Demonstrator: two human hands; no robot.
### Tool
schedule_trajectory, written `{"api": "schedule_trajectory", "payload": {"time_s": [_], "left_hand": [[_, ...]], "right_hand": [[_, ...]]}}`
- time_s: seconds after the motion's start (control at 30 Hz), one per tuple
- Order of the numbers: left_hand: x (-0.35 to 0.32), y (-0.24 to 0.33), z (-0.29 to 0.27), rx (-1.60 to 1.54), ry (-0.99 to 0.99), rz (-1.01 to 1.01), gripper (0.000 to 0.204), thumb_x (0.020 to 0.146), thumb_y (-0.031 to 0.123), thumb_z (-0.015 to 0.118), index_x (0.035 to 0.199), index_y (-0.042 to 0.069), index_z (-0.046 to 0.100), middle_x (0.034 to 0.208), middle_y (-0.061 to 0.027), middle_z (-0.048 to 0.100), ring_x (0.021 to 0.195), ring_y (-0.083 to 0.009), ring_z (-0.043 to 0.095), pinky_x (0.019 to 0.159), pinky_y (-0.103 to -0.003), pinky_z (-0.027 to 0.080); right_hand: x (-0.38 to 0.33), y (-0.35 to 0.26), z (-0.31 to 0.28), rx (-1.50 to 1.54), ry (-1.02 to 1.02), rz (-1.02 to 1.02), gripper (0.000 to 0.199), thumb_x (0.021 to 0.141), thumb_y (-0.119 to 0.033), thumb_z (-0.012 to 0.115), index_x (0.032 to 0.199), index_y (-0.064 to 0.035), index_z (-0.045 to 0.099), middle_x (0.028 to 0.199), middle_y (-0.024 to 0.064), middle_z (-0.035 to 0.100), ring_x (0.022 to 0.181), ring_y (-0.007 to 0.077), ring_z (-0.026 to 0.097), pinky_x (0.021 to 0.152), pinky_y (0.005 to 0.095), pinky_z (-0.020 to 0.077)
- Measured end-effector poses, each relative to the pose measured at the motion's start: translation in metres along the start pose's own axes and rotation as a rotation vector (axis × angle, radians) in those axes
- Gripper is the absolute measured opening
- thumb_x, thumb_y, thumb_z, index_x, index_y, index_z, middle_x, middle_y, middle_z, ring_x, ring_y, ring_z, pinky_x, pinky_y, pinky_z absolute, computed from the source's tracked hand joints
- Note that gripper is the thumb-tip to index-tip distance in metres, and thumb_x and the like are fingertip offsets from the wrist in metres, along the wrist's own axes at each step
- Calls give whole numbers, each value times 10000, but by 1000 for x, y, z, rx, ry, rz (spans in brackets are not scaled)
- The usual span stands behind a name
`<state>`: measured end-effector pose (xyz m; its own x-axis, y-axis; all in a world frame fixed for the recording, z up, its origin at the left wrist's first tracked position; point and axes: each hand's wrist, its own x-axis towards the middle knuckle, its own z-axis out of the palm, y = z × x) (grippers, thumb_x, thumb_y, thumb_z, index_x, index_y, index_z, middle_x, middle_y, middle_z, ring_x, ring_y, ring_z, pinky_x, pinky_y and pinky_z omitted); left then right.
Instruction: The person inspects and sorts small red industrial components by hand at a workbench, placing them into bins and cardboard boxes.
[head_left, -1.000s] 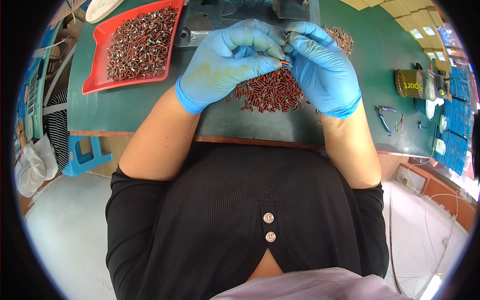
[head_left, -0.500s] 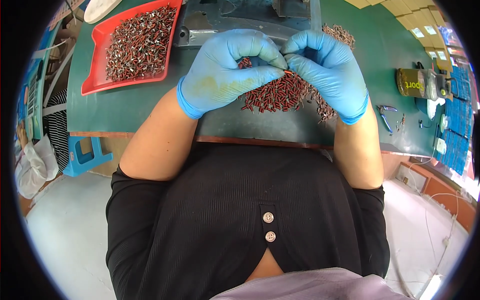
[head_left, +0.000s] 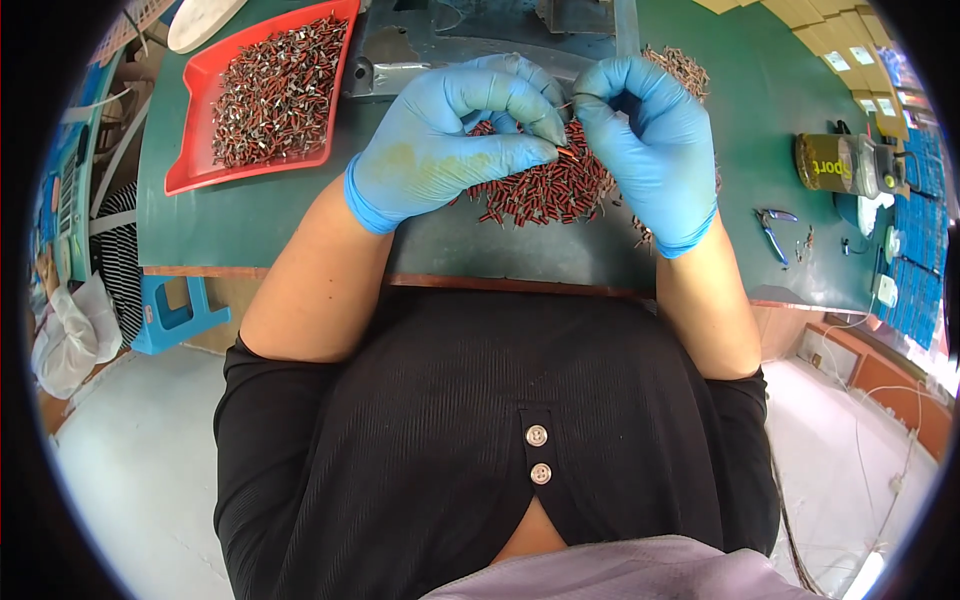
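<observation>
My left hand (head_left: 450, 135), in a stained blue glove, pinches a small red part (head_left: 567, 153) between thumb and forefinger. My right hand (head_left: 650, 150), gloved in blue too, closes its thumb and forefinger on a thin piece (head_left: 567, 104), too small to name. A narrow gap lies between the fingertips of the two hands. Beneath them, a pile of small dark-red cylindrical parts (head_left: 540, 195) spreads on the green table (head_left: 450, 248); my hands cover some of it. Beyond my right hand is a heap of small brownish pieces (head_left: 680, 72).
On the left, a red tray (head_left: 178, 170) holds many small red-and-silver parts. A dark metal fixture (head_left: 400, 75) stands at the back. To the right lie blue-handled pliers (head_left: 770, 237) and a yellow-and-clear bottle (head_left: 835, 163). A blue stool (head_left: 165, 325) is beside the table.
My hands have come apart from fingertip contact. The left has shifted slightly left and down with the red part, while the right has tilted and drawn a little left and up at the fingertips.
</observation>
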<state>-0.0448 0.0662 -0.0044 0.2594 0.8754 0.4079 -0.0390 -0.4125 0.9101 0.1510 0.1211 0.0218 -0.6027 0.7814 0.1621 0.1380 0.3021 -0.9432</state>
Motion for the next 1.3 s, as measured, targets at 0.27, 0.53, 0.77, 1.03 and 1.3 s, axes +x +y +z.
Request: {"api": "schedule_trajectory", "payload": {"time_s": [0.27,0.53,0.77,1.03,1.3], "left_hand": [[-4,3,-1,-71,8,-127,135,797,10,696,929,8,675,897,-43,653,826,-97,595,746,-234,475],[-4,5,-3,-260,-35,-187,140,803,-15,684,942,-12,667,890,-45,653,838,-98,604,772,-230,493],[-3,4,-6,-138,-126,-195,134,796,29,696,922,-7,665,872,-48,635,809,-112,589,733,-250,480],[2,2,0,116,59,-183,126,769,17,681,889,0,647,960,-81,626,882,-150,567,789,-269,432],[3,2,10,254,3,-218,131,760,-45,646,884,-4,633,935,-79,615,872,-143,558,787,-270,432]], "right_hand": [[-3,4,4,-213,-45,-180,93,836,2,563,925,-7,590,844,4,581,779,82,517,754,237,453],[-7,11,18,99,65,-82,51,796,-36,593,842,-16,598,757,74,621,696,131,581,667,275,488],[-5,8,15,94,6,54,53,851,-42,556,888,-15,581,784,11,569,717,69,511,661,218,444],[-45,20,-60,-385,241,69,69,814,-67,623,865,-21,619,764,8,597,707,74,531,652,236,457],[-162,73,-238,-989,878,612,271,775,-204,684,955,-2,679,819,124,693,713,177,648,706,301,516]]}}
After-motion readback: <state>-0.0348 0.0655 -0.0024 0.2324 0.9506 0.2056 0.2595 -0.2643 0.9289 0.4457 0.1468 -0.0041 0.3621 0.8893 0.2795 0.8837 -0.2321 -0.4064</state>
